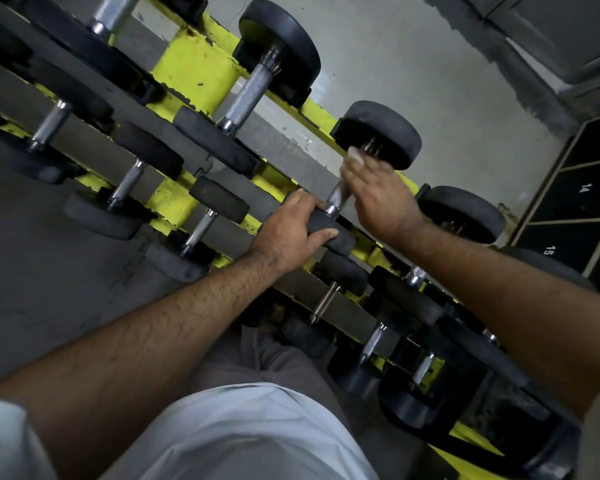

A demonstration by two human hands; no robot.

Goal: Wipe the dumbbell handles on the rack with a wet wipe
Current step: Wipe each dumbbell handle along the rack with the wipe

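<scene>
A yellow rack [194, 74] carries rows of black dumbbells with chrome handles. My left hand [291, 226] grips the near black head [333, 233] of one top-row dumbbell. My right hand [378, 195] is wrapped over that dumbbell's chrome handle [336, 195], holding a white wet wipe [355, 155] against it near the far head [381, 133]. Most of the handle is hidden under my right hand. A neighbouring dumbbell handle [246, 98] lies to the left.
Smaller dumbbells [201, 230] fill the lower tiers toward me. Another black head [465, 213] sits right of my right hand. Dark numbered lockers [582, 195] stand at the right. A grey wall and floor lie behind the rack.
</scene>
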